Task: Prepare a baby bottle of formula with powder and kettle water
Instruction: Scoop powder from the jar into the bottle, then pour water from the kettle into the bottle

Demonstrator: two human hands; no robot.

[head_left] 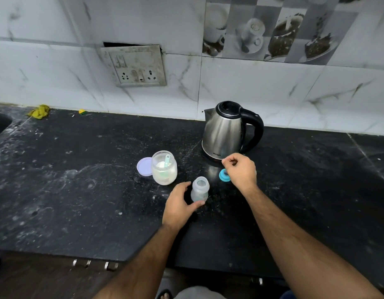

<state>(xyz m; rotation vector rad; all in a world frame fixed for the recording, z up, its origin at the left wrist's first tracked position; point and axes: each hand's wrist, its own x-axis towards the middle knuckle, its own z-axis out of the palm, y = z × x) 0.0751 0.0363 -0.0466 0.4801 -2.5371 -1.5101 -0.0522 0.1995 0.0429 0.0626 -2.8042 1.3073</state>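
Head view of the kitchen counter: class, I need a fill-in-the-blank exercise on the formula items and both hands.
1. The left hand holds the open ____.
2. The scoop stands inside the powder ____.
3. The purple lid lies to the jar's ____.
4. The kettle has a ____ handle.

Missing words: bottle; jar; left; black

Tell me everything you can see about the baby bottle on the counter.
The baby bottle is small, of translucent, frosted plastic, with a wide open mouth and no teat or cap on it. It stands upright on the black counter, in front of the powder jar and the kettle. The left hand steadies it, fingers and thumb curled around its lower body. It looks empty, though the frosted wall makes that uncertain.
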